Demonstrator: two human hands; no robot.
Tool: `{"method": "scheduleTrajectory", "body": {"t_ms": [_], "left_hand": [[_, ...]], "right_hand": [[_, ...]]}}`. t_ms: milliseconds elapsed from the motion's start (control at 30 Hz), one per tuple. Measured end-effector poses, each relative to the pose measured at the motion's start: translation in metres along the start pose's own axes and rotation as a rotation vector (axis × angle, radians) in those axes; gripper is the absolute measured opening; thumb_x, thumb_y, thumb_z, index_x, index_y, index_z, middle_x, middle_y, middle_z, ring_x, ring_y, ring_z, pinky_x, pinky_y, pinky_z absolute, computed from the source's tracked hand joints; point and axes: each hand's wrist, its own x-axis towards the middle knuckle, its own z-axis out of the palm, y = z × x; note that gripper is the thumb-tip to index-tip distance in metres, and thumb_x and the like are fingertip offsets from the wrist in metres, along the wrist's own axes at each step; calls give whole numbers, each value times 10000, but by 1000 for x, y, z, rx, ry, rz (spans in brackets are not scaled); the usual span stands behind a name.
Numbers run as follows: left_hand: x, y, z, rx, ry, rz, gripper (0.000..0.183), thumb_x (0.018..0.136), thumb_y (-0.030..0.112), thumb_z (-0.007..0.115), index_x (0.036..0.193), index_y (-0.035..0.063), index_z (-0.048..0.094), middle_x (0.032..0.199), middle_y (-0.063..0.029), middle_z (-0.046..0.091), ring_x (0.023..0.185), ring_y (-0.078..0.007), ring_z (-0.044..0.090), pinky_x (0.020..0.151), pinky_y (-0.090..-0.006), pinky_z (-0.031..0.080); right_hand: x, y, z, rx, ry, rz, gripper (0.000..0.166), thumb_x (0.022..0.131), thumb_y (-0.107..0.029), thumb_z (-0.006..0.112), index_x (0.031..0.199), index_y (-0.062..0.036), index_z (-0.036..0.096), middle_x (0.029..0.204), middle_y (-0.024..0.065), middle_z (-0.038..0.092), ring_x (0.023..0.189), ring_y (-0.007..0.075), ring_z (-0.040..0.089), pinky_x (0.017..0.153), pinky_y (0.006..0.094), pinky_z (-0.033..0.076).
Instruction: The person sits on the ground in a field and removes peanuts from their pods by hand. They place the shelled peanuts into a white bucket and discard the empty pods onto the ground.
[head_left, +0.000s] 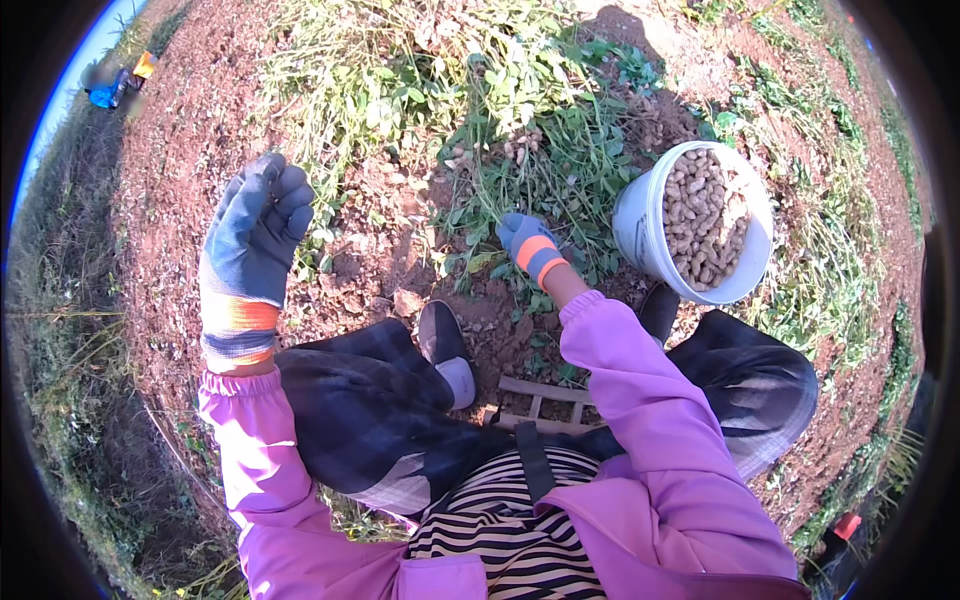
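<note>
My left hand (255, 225), in a dark grey-blue coated glove with an orange-striped cuff, is raised on the left side. Its fingers are loosely curled, with nothing visible in them. My right hand (531, 244), gloved the same way, is down at the near side of a heap of green peanut plants (570, 165). Its fingers close around some stems, and the fingertips are partly hidden. Clusters of peanuts (523, 146) still on their plants lie just beyond it. To the right, a white plastic bucket (649, 221) tilts toward me, holding many unshelled peanuts (701, 214).
Paler plant tops (352, 82) are piled ahead on reddish soil (187, 135). Between my shoes (442, 337) lies a slatted frame (540, 405). Weeds (67, 322) border the left side. Another person (109, 88) is far off at upper left.
</note>
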Motion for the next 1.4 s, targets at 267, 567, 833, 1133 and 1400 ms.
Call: {"method": "scheduleTrajectory", "body": {"t_ms": [267, 567, 833, 1133, 1400], "left_hand": [[19, -49, 10, 492, -139, -165, 283, 849, 203, 540, 1075, 32, 525, 948, -52, 593, 837, -130, 574, 725, -251, 473], [42, -92, -2, 1027, -160, -116, 288, 725, 183, 597, 956, 14, 567, 767, -53, 576, 726, -124, 528, 664, -260, 433], [44, -115, 11, 1131, -42, -7, 539, 700, 154, 683, 1108, -55, 397, 914, -122, 558, 796, -176, 535, 733, -321, 469], [60, -120, 16, -300, 150, -501, 356, 838, 88, 511, 1123, -21, 327, 1061, -225, 453, 974, -244, 509, 825, -325, 453], [5, -84, 49, 314, -278, -127, 196, 858, 129, 498, 1010, 6, 503, 835, -40, 574, 781, -108, 547, 672, -213, 451]], "right_hand": [[-94, -57, 16, 215, 62, 4, 224, 794, -262, 519, 899, -72, 574, 763, 203, 588, 732, 377, 555, 646, 430, 436], [-153, -103, -9, 73, 260, -281, 135, 810, -182, 504, 853, -55, 518, 791, 173, 577, 680, 358, 550, 570, 435, 422], [-182, -121, -19, -148, 296, -528, 183, 771, -152, 552, 922, -56, 512, 713, 110, 542, 653, 288, 552, 516, 385, 434], [-200, -136, -15, -363, 260, -635, 295, 729, -210, 590, 959, -52, 492, 733, 79, 526, 679, 239, 548, 552, 347, 461], [-181, -134, -56, 267, 354, -563, 247, 763, -196, 596, 926, -18, 549, 824, 132, 572, 730, 259, 562, 616, 336, 450]]}}
